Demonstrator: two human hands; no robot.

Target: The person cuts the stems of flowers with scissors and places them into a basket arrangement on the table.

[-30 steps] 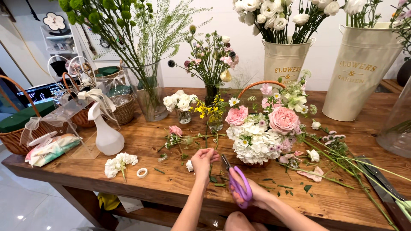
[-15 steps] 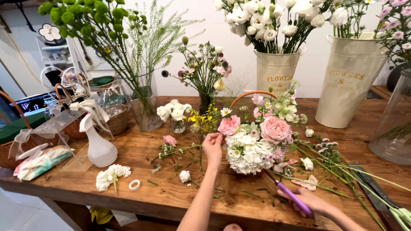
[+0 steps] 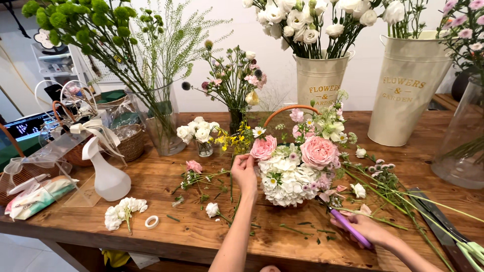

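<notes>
A flower arrangement (image 3: 297,161) of pink roses and white hydrangea sits in a basket with an orange handle (image 3: 290,109) on the wooden table (image 3: 166,226). My left hand (image 3: 245,169) is raised at the arrangement's left side, fingertips pinching a thin green stem with small yellow flowers (image 3: 237,143) beside a pink rose (image 3: 263,147). My right hand (image 3: 364,227) rests on the table to the right of the basket, gripping purple-handled scissors (image 3: 348,227) with the blades pointing toward the basket's base.
Cut flowers and stems (image 3: 393,186) lie to the right. A white spray bottle (image 3: 107,174), a tape roll (image 3: 151,221) and loose white blooms (image 3: 123,210) lie left. Glass vases (image 3: 164,126), two cream metal buckets (image 3: 406,90) and wrapped baskets (image 3: 75,146) stand behind.
My left hand rose from the table to the arrangement's left side with a stem. My right hand carried the scissors from the table's middle to the right of the basket.
</notes>
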